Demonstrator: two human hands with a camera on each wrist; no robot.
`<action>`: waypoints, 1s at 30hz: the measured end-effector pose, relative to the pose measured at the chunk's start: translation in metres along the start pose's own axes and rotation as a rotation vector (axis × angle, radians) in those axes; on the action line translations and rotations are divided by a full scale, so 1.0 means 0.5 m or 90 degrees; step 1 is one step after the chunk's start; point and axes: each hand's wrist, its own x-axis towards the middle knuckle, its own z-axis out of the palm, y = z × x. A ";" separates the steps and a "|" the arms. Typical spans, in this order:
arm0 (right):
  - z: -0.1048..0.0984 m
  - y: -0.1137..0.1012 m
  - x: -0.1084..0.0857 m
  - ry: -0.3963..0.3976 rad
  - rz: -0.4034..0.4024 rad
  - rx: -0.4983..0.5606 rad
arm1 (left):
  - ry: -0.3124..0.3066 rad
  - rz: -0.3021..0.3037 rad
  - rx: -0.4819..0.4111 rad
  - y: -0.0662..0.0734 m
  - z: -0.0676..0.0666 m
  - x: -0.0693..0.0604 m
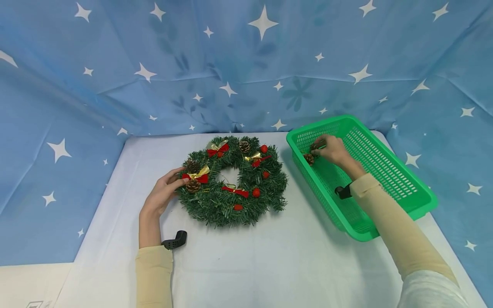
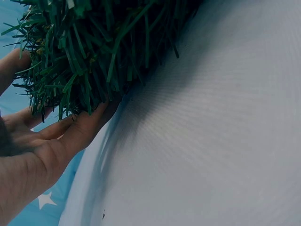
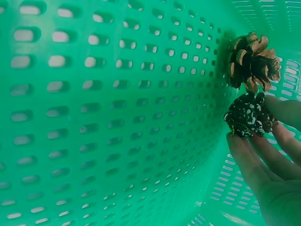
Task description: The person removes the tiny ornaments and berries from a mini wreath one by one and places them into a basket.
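Observation:
A green wreath [image 1: 231, 214] with red-and-gold bows, red berries and several pine cones lies on the white table. My left hand [image 1: 163, 192] grips its left edge, thumb on top beside a pine cone [image 1: 193, 185] and a bow; in the left wrist view, the fingers [image 2: 84, 129] reach under the green needles. Inside the green basket [image 1: 385, 201], my right hand [image 1: 334, 150] pinches a dark, white-flecked pine cone [image 3: 248, 115] between thumb and fingers. A second, brown-tipped pine cone [image 3: 254, 63] touches or nearly touches it, near the basket wall.
The slotted basket stands slanted at the table's right side, its walls rising around my right hand. White cloth [image 1: 269, 261] covers the table. A blue star-patterned curtain [image 1: 246, 64] hangs along the back and sides.

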 end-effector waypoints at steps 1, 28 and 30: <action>0.000 0.000 0.000 0.001 -0.001 -0.001 | 0.000 0.000 0.001 0.000 0.000 0.000; -0.008 0.003 -0.006 -0.006 -0.030 -0.014 | -0.002 -0.001 0.000 0.000 0.001 0.001; -0.009 0.000 -0.005 -0.002 -0.032 -0.015 | -0.001 -0.002 -0.001 0.000 -0.001 0.000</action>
